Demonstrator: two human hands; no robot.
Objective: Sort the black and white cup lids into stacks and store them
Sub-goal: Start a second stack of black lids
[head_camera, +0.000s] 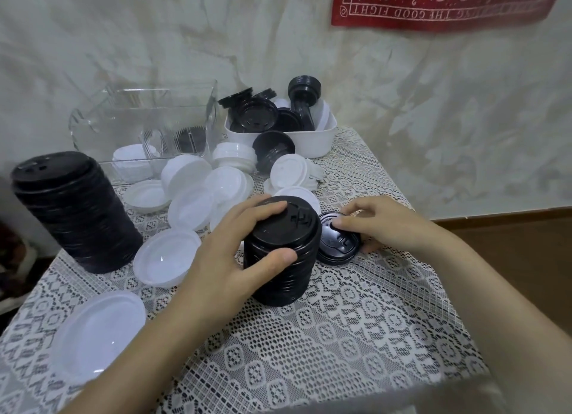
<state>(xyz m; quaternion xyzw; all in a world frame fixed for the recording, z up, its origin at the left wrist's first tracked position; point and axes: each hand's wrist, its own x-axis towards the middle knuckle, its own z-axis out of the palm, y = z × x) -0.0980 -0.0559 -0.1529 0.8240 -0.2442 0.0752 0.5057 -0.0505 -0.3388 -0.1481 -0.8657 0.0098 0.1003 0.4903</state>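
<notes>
Short blk stack (pixel 281 258) is gripped & steadied by L hand (pixel 235 246) so loose blk lid (pixel 337 246), pinched by R hand (pixel 380 224), can prob. be added on top.

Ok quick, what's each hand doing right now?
Left hand: gripping the short black lid stack.
Right hand: pinching a single black lid beside it.

Left hand (pixel 227 254), right hand (pixel 383 224): bare, slender fingers, nails short and rounded. Left forearm (pixel 148 345), right forearm (pixel 495 305): bare right to the frame edge, smooth.
</notes>
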